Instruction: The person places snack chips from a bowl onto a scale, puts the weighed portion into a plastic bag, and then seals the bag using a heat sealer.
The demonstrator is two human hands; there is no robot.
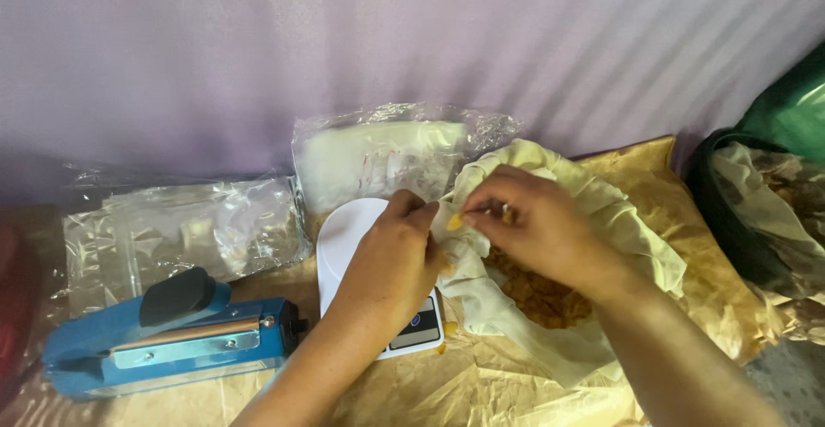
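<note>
Left hand (391, 251): over the white scale (344, 234), fingers closed in a pinch on the bag (593, 212) rim, beside a yellow chip (455, 221).
Right hand (533, 225): above the bag mouth, fingers closed, pinching the rim from the other side; can't tell if it grips a chip too.
Bag: pale plastic, mouth open, lies on brown paper (687, 264) just right of the scale, rim touching it.
Snacks (541, 294): yellow-orange fried bits inside the bag, below the right wrist.
Sealer (163, 341): blue, w/ black handle, on the counter left of the scale, apart from both hands.
Clear bags (180, 229): stacks at the back by the wall (215, 49).
Doing it well (judgement): hold the rim w/ both pinches so the mouth stays wide; lift bits gently, they look brittle; keep the rim off the scale plate so it doesn't skew a reading.
</note>
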